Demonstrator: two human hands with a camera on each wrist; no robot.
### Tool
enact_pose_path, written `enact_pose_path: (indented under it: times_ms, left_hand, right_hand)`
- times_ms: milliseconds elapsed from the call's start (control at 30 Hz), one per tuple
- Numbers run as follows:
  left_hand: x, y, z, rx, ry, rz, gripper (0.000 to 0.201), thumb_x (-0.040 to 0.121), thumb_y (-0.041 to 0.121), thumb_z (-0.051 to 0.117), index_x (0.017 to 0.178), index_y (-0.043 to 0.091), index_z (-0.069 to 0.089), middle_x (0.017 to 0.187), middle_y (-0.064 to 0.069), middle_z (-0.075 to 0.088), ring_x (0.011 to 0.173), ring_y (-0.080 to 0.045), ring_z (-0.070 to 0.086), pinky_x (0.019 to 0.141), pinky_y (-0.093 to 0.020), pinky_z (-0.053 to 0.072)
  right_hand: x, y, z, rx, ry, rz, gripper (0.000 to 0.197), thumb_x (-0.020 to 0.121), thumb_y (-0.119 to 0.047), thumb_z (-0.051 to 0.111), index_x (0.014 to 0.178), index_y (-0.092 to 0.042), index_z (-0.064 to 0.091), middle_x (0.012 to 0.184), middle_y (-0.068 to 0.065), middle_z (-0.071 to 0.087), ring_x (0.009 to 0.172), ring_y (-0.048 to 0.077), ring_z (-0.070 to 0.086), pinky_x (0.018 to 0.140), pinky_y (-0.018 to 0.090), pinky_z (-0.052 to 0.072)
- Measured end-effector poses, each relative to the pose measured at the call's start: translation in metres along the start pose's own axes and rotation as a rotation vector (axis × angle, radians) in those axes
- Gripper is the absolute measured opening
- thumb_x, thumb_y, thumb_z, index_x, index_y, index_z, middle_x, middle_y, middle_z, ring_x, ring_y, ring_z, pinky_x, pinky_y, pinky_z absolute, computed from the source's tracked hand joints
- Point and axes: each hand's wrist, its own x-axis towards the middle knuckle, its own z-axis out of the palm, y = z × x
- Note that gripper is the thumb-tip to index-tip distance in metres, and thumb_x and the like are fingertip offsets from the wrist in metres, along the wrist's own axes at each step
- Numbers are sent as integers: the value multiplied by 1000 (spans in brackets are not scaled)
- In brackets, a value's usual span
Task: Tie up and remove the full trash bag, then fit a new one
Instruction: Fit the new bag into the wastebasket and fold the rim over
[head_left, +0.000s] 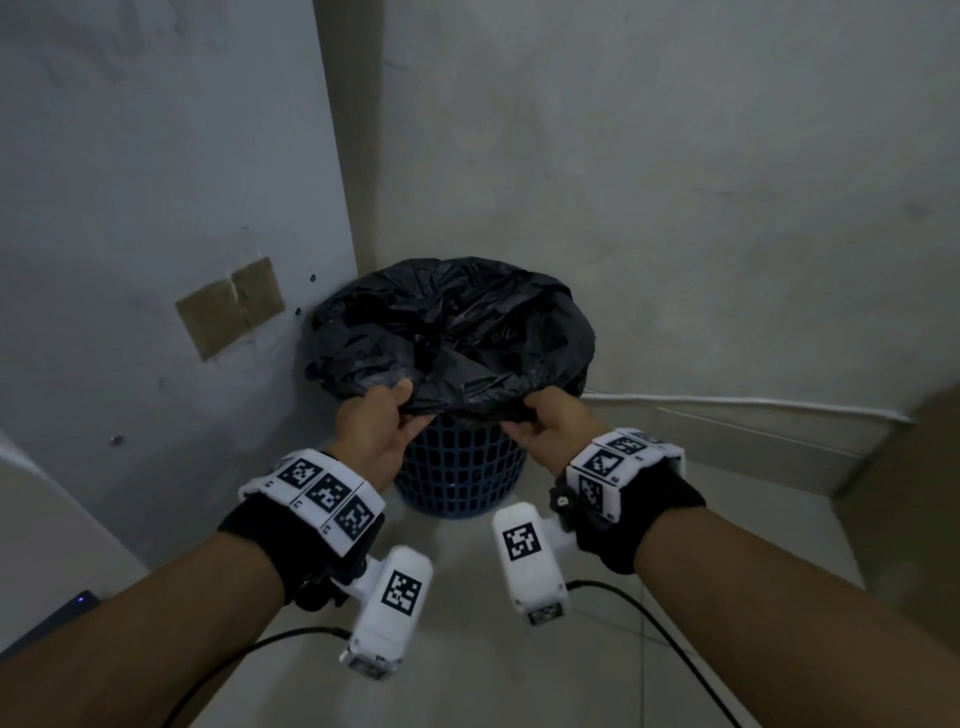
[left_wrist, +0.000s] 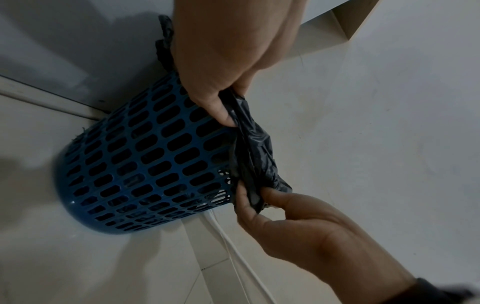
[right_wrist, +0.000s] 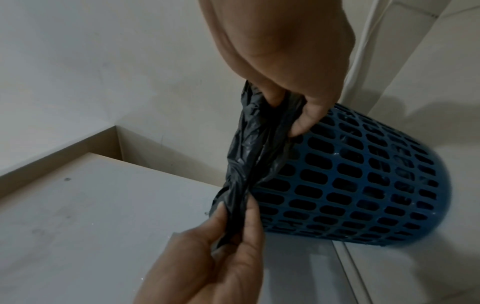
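The blue perforated basket stands on the tiled floor, tucked into the corner where two walls meet, which keeps it out of the way but leaves us only its near side to work from. The black trash bag sits inside it, its top folded out over the rim so that it stays open; that fold has to come off before we can gather the mouth and tie it.

So we reach in from the front with both hands. Our left hand grips the near edge of the bag at the rim, thumb over the plastic and fingers under it. Our right hand pinches the same edge a little further along. Between the two grips the film is bunched into a taut rope, as both wrist views show. We judge this is the start of peeling the rim free. The film looks thin, so a hard pull against the rim could tear it.

A taped brown patch sits on the left wall, near the basket.
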Motion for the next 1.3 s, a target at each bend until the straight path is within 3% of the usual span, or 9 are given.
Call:
enact_pose_path:
  times_ms: [67, 233, 367, 533, 767, 867, 933, 1100, 1300]
  left_hand:
    - [1, -1, -1, 9, 11, 8, 41, 98, 6, 50, 137, -3, 44, 131, -19, 56, 106, -28, 60, 64, -32, 53]
    - [7, 0, -5, -13, 14, 22, 38, 97, 5, 50, 135, -3, 46, 127, -18, 58, 97, -26, 61, 69, -32, 52]
    - [11, -1, -7, -9, 12, 32, 39, 98, 6, 49, 135, -3, 45, 128, -19, 57, 93, -25, 62, 66, -31, 53]
    - [13, 1, -9, 29, 6, 23, 39, 98, 7, 49, 135, -2, 46, 128, -16, 58, 97, -25, 62, 63, -31, 53]
    - [5, 28, -24, -46, -33, 0, 40, 101, 25, 46, 135, 4, 50, 127, -12, 60, 113, -24, 59, 76, -29, 51]
    - [-13, 21, -20, -15, -69, 18, 53, 97, 50, 42, 131, 12, 55, 102, -2, 67, 70, -11, 61, 63, -22, 49]
    - [-23, 9, -12, 69, -52, -21, 57, 92, 57, 45, 125, 12, 58, 79, -2, 57, 59, -12, 48, 56, -23, 48]
    - [-38, -3, 17, 75, -14, -106, 46, 93, 41, 56, 125, 9, 54, 106, -10, 60, 95, -23, 60, 86, -36, 48]
    - [-31, 8, 21, 46, 45, -188, 29, 91, 36, 61, 107, 11, 59, 101, -6, 56, 100, -21, 52, 105, -38, 40]
  right_hand:
    - [13, -5, -1, 128, -30, 53, 37, 91, -4, 51, 126, 9, 49, 137, 27, 47, 124, 42, 49, 77, 25, 55]
    - [-1, -21, -1, 216, -53, -6, 35, 102, -25, 37, 107, 0, 61, 99, 14, 64, 92, 30, 61, 76, 40, 50]
    - [-13, -28, -4, 197, -142, -5, 21, 96, -24, 57, 94, -3, 59, 86, 13, 61, 79, 30, 60, 82, 43, 54]
    - [-6, -25, 3, 46, -31, -1, 5, 91, 0, 54, 96, -2, 55, 91, 15, 60, 69, 27, 60, 40, 30, 53]
    - [-8, -1, 19, 18, -44, -119, 42, 88, 4, 57, 128, -2, 47, 116, 20, 62, 95, 33, 66, 74, 42, 59]
    - [-7, 3, 22, 35, -44, -117, 29, 88, 5, 56, 115, -1, 51, 119, 20, 61, 101, 35, 64, 88, 48, 56]
    - [-8, 6, 21, 15, -33, -124, 21, 89, 5, 55, 108, -2, 52, 119, 21, 62, 103, 37, 64, 88, 49, 55]
    - [-13, 10, 21, -12, -23, -139, 14, 89, 3, 55, 102, 1, 59, 112, 20, 66, 98, 34, 67, 67, 38, 60]
    - [-20, 20, 20, -140, -104, -128, 22, 94, -5, 53, 115, 0, 53, 120, 19, 62, 104, 34, 64, 77, 39, 58]
